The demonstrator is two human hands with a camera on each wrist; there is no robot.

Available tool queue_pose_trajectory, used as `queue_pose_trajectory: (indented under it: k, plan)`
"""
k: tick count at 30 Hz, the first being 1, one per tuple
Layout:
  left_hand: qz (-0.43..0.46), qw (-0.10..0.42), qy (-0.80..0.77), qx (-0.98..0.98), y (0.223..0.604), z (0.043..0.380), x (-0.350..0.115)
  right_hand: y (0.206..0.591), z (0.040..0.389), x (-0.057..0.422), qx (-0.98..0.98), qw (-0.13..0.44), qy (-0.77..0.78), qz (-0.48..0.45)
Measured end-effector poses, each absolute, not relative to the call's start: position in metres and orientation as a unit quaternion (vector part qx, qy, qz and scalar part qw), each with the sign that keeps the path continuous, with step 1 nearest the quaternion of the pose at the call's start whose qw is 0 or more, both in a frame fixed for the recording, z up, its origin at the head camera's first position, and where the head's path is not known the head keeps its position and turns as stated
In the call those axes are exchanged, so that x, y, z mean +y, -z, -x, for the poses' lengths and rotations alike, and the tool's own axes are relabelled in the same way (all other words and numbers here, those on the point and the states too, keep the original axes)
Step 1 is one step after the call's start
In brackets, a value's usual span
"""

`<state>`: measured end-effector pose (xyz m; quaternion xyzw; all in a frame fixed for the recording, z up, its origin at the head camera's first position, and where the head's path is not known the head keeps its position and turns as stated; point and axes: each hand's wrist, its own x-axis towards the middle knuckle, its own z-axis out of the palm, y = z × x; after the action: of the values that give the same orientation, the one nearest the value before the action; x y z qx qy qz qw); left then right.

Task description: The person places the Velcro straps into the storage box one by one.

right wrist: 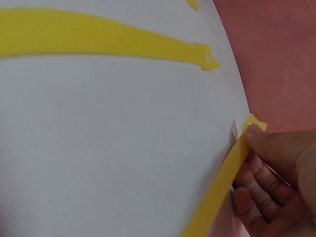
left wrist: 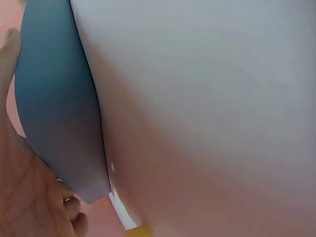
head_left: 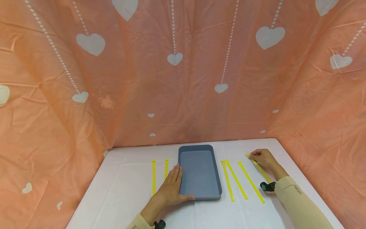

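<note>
A blue-grey rectangular tray lies in the middle of the white table. My left hand rests against its near left corner, fingers straight along the left side and thumb across the front wall. In the left wrist view the thumb touches the tray's outer wall. On the far right, my right hand pinches the slotted end of a yellow cable strap between thumb and fingers. In the right wrist view, that strap slants down from the fingertips, its slotted head just past the thumb.
Right of the tray lie three more yellow straps, one nearest the right hand. Two others lie on the left, including one strap; the left hand partly hides the other. A peach curtain with white hearts surrounds the table's back and sides.
</note>
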<state>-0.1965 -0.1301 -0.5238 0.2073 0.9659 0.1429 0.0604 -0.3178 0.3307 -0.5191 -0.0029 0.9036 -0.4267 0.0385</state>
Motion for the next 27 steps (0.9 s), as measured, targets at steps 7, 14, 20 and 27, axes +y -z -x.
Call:
queue_pose_trajectory:
  k: [7, 14, 20, 27]
  plan:
    - [-0.206, 0.069, -0.148, 0.965, 0.524, 0.197, -0.129, 0.514, 0.315, 0.33, 0.898, 0.025, 0.439, 0.008]
    - [-0.204, 0.065, -0.147, 0.966, 0.525, 0.197, -0.129, 0.504, 0.312, 0.329, 0.898, -0.006, 0.438, 0.024]
    - [-0.203, 0.061, -0.148, 0.966, 0.525, 0.196, -0.129, 0.496, 0.31, 0.327, 0.903, -0.058, 0.422, 0.054]
    - [-0.203, 0.061, -0.146, 0.966, 0.525, 0.196, -0.128, 0.483, 0.307, 0.322, 0.904, -0.117, 0.405, 0.076]
